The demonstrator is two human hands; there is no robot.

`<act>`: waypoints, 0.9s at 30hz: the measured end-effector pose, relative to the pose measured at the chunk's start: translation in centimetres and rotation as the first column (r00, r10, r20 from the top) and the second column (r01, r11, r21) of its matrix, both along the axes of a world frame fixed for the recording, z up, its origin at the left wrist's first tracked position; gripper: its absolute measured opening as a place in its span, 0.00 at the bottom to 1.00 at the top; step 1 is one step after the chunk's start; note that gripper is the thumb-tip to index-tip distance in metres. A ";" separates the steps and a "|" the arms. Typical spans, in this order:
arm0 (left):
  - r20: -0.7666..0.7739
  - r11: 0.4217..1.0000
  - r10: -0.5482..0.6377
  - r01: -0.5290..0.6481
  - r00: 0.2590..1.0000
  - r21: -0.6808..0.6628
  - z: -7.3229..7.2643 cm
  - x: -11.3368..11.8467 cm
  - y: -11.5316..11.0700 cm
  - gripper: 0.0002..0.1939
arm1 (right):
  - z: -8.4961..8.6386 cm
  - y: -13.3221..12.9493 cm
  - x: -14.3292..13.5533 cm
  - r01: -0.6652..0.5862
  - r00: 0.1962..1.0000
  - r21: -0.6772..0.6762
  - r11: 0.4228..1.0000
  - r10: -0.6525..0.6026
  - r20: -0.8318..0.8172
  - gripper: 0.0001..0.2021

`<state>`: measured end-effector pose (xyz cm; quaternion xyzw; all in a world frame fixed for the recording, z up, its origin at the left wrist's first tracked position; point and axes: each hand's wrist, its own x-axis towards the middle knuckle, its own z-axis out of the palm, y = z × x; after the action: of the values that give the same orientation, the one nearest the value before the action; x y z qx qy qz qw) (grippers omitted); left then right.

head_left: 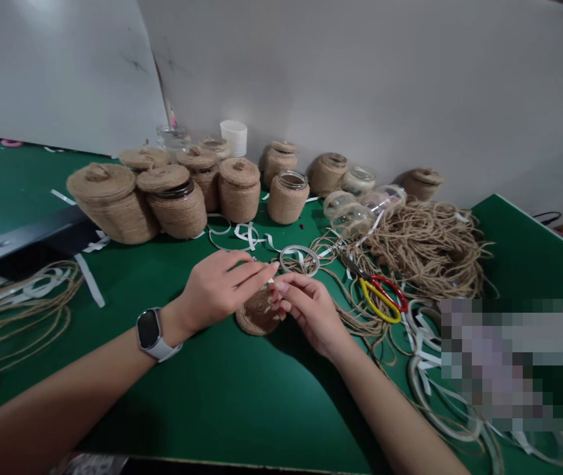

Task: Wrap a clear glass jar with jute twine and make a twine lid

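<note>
Facing upward, the disc (254, 320) lies flat, left fingers' (253, 280) and right fingers' (299, 297) grips unclear.

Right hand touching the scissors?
Apart. The head view shows it: green table and strands of rope lie between the right hand and the scissors.

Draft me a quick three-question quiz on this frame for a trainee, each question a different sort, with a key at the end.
1. On which wrist is the watch worn?
2. True or false: the scissors lie to the right of the right hand.
3. Which thing shows between the right hand and the left hand? A) white cups B) coiled rope disc C) scissors

Key: 1. Left. 2. True. 3. B.
</note>
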<state>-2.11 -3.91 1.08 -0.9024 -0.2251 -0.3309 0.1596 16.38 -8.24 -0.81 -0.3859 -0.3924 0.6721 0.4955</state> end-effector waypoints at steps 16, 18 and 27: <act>0.019 0.999 0.051 -0.051 0.999 0.019 -0.6 0.5 0.1 0.14 | -0.4 0.5 -0.2 0.082 0.996 0.020 0.996 -0.083 0.018 0.12; 0.107 0.997 0.059 -0.053 0.992 -0.060 -0.8 0.6 0.2 0.13 | -0.4 0.6 -0.1 0.135 0.989 0.053 0.989 -0.138 0.059 0.13; 0.151 0.988 -0.042 0.064 0.988 -0.142 -0.8 0.7 0.3 0.05 | -0.7 0.7 0.1 0.202 0.937 0.194 0.960 -0.247 0.246 0.11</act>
<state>-1.42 -3.61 0.26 -0.8904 -0.2359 -0.3835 0.0668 16.43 -7.52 -1.55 -0.4728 -0.4634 0.5178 0.5419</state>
